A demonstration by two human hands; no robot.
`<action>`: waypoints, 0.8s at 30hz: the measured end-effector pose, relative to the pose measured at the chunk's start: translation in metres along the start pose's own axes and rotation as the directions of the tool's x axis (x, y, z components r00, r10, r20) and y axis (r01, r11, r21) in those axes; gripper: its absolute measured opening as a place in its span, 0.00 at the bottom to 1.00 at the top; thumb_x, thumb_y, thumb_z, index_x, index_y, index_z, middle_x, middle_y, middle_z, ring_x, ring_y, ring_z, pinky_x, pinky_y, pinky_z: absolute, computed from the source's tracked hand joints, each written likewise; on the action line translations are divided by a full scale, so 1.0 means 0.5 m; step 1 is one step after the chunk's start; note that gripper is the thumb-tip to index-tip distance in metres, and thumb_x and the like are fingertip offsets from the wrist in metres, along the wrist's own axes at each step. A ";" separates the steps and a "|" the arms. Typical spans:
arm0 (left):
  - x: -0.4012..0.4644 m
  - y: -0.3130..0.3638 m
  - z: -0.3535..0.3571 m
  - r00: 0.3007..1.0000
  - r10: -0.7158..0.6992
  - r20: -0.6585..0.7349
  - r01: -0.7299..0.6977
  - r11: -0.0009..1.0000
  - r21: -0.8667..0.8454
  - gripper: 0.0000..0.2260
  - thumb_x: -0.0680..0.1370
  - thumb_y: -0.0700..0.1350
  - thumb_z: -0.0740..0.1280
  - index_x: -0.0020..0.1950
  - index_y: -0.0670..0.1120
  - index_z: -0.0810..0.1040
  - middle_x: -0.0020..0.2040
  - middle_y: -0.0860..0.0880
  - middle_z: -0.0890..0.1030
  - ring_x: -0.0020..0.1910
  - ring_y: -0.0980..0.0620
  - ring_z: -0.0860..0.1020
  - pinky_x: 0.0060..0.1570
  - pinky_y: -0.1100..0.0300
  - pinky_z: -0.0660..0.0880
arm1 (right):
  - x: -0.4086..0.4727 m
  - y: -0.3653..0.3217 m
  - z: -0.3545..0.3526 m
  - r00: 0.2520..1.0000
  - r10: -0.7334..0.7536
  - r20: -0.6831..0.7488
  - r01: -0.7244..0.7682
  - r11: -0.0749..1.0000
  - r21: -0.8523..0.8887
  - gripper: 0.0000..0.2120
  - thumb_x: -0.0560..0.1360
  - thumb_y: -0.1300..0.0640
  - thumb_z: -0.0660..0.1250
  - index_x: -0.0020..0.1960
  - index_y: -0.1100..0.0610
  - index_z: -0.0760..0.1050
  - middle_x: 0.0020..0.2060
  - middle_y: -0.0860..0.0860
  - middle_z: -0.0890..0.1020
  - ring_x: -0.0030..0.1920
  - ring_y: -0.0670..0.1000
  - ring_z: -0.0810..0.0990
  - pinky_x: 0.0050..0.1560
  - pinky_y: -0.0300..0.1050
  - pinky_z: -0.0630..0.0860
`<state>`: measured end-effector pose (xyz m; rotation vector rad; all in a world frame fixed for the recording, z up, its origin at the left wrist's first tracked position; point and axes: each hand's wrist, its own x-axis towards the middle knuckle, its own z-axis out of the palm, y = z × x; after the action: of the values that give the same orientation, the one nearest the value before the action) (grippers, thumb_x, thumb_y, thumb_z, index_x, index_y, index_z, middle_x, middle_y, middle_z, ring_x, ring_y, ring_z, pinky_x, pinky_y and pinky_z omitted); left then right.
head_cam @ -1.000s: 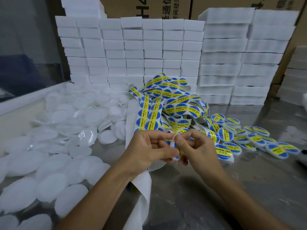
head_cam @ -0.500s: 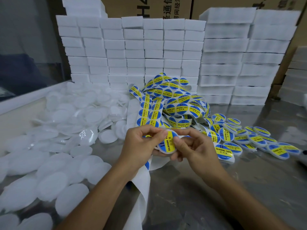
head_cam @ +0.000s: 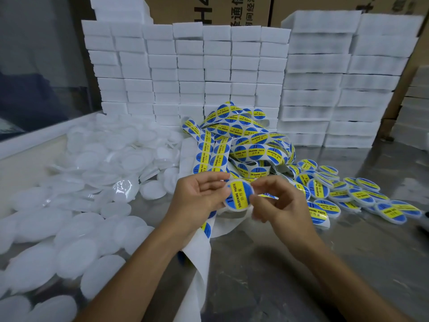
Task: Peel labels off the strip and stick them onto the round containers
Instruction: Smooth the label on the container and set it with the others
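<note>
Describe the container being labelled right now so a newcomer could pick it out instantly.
Below the tangled label strip, between the left hand and right hand, is a round container. It alone is held off the table; other labelled ones lie on the right.

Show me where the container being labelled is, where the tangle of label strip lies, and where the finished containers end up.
Held container (head_cam: 239, 195), head view: on its blue and yellow label.
Label strip pile (head_cam: 248, 145), head view: on a label near the pile's middle.
Labelled containers (head_cam: 343, 194), head view: on one container's label in the group.
</note>
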<state>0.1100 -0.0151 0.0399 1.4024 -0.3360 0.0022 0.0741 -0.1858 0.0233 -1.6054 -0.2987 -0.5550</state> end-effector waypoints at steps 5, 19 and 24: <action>0.009 -0.026 -0.005 0.951 0.279 -0.134 -0.176 0.845 0.506 0.04 0.72 0.42 0.75 0.42 0.51 0.83 0.32 0.54 0.83 0.33 0.60 0.80 0.36 0.72 0.74 | 0.026 0.002 -0.055 0.966 0.089 -0.243 -0.079 0.995 0.054 0.16 0.72 0.70 0.63 0.35 0.52 0.81 0.28 0.49 0.78 0.25 0.47 0.72 0.28 0.39 0.70; 0.003 -0.027 -0.027 0.935 0.354 0.011 -0.171 0.424 0.889 0.09 0.71 0.54 0.74 0.39 0.52 0.77 0.40 0.56 0.71 0.42 0.52 0.73 0.51 0.51 0.69 | 0.061 0.018 -0.199 0.508 0.577 -0.639 -0.271 0.812 0.518 0.05 0.76 0.67 0.62 0.45 0.59 0.69 0.40 0.61 0.82 0.29 0.50 0.85 0.26 0.37 0.78; -0.006 -0.047 0.003 0.924 0.279 0.262 -0.351 0.348 0.869 0.17 0.69 0.68 0.68 0.41 0.54 0.79 0.33 0.59 0.69 0.39 0.59 0.69 0.50 0.56 0.63 | 0.062 0.025 -0.183 0.572 0.516 -0.637 -0.273 0.853 0.446 0.13 0.77 0.67 0.61 0.61 0.63 0.72 0.46 0.60 0.82 0.33 0.53 0.86 0.28 0.39 0.80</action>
<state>0.1115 -0.0200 0.0165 2.4337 -0.7409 0.5571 0.0907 -0.2813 0.0315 -0.9725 0.5843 -0.7167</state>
